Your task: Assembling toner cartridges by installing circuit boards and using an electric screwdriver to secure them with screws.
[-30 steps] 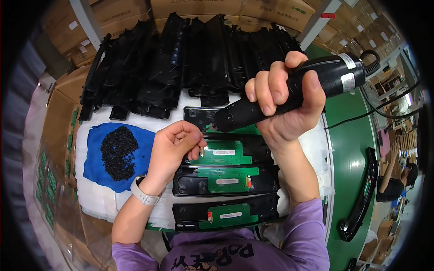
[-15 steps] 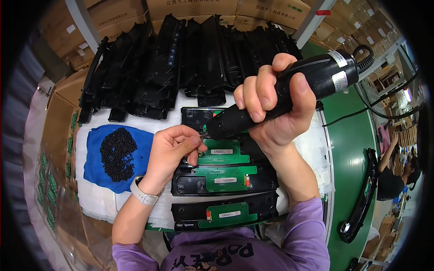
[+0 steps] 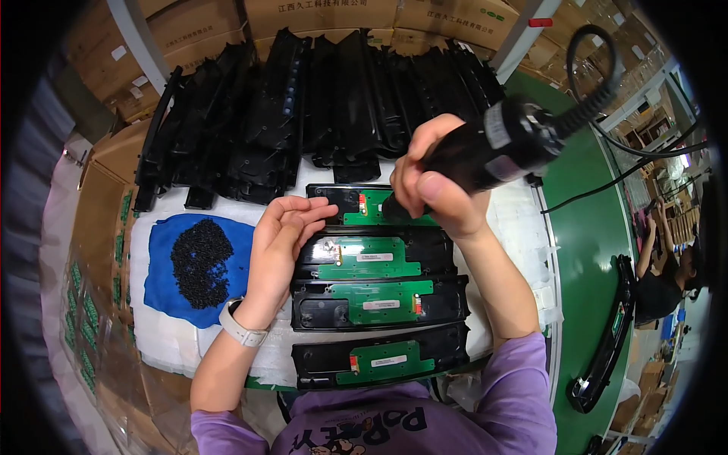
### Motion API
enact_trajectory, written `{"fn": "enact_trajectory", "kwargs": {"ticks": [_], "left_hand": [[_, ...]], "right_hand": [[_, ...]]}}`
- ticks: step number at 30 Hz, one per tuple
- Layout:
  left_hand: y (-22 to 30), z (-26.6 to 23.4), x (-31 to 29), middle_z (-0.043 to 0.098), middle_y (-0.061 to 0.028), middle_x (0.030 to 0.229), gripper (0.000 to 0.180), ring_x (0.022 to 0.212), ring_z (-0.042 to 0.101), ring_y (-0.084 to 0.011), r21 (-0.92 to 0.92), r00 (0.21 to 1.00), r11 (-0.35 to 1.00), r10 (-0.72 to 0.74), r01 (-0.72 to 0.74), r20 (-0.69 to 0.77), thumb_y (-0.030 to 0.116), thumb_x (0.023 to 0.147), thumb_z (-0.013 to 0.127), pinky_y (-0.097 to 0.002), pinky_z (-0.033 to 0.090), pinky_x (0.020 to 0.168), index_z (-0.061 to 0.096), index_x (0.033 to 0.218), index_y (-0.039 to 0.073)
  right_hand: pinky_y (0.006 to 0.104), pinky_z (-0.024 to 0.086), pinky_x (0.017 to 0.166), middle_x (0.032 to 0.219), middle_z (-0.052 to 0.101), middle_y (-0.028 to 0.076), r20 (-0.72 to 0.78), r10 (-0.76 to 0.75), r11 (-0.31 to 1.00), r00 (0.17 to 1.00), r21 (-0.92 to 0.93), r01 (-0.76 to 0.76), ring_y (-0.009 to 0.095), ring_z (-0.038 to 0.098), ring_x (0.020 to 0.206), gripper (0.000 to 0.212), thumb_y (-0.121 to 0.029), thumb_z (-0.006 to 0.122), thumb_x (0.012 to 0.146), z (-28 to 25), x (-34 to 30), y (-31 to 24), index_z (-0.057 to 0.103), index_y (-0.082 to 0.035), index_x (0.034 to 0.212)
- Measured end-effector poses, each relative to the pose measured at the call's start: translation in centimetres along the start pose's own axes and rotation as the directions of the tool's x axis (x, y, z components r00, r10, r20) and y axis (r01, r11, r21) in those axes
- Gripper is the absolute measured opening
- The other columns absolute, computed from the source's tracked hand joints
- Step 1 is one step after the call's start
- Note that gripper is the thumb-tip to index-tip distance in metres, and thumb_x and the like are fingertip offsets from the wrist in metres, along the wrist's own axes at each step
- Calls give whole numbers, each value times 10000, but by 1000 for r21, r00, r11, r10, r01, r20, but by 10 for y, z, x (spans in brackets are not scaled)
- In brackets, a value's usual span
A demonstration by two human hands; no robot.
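Note:
My right hand (image 3: 444, 186) is wrapped round a black electric screwdriver (image 3: 497, 144), tilted with its cable end up to the right. Its lower end points down at the green circuit board (image 3: 374, 203) in the farthest black panel (image 3: 327, 194); fingers and tool hide the tip. My left hand (image 3: 282, 231) hovers by that panel's left end, its fingers stretched out and holding nothing I can see. Nearer to me lie more black panels, each with a green board: the second panel (image 3: 436, 254), the third panel (image 3: 447, 299) and the nearest panel (image 3: 322, 360).
Small black screws (image 3: 199, 254) lie heaped on a blue cloth (image 3: 161, 280) at left. Black plastic housings (image 3: 265, 121) are piled across the back, before cardboard boxes (image 3: 326, 19). The screwdriver's coiled cable (image 3: 595, 102) loops at right. Another person (image 3: 660, 284) is at far right.
The screwdriver has swung more upright, its lower end moving away from my left fingers and right, onto the farthest panel's board. My left fingers have spread and drawn slightly back.

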State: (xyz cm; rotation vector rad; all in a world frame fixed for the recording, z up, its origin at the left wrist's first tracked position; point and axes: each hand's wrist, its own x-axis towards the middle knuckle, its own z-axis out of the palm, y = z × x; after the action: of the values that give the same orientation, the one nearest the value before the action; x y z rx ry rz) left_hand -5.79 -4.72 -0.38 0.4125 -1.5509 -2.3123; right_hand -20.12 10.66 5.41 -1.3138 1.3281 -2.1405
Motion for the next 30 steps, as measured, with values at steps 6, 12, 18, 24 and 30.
{"fn": "enact_trajectory", "kwargs": {"ticks": [6, 12, 18, 24, 30], "left_hand": [[5, -5, 1, 558, -203, 1173, 191, 1133, 560, -249, 2, 1000, 1000, -18, 18, 17, 118, 995, 328, -294, 438, 959, 454, 1064, -8], [17, -4, -3, 643, -163, 912, 229, 729, 668, -185, 63, 999, 998, 8, -5, -38, 198, 1007, 344, -223, 519, 622, 464, 1014, 2], [10, -4, -5, 264, 61, 543, 168, 443, 178, -45, 24, 996, 996, -89, 89, -24, 213, 983, 421, -189, 176, 421, 475, 925, 65], [11, 3, -7, 567, -20, 638, 79, 529, 560, -95, 31, 981, 988, -151, 148, 118, 106, 924, 535, -163, 390, 477, 488, 928, 43], [8, 2, -11, 640, -83, 679, 115, 628, 672, -195, 68, 960, 981, -193, 183, 202, 93, 888, 599, -207, 509, 530, 544, 846, 1]], "right_hand": [[245, 350, 410, 570, 454, 27, 19, 87, 994, 996, -72, -85, 116, 437, 415, 294, -120, 654, 736, 4, -2, 8, 438, -26, 911], [238, 371, 440, 590, 478, 39, 59, 146, 988, 988, -66, -142, 104, 455, 451, 250, -59, 638, 735, 12, -3, 6, 442, -17, 883], [225, 457, 587, 665, 564, 58, 213, -14, 982, 977, -180, 53, 95, 547, 606, 212, 37, 659, 675, 12, -3, 16, 508, -11, 815], [218, 458, 601, 695, 567, 39, 196, -35, 960, 980, -266, 87, 80, 550, 636, 212, 30, 669, 674, 9, -5, 14, 523, -18, 822], [232, 398, 448, 603, 501, 16, 97, 65, 996, 993, 59, -70, 102, 488, 470, 267, -62, 684, 731, 14, -3, -2, 482, -23, 900]]}}
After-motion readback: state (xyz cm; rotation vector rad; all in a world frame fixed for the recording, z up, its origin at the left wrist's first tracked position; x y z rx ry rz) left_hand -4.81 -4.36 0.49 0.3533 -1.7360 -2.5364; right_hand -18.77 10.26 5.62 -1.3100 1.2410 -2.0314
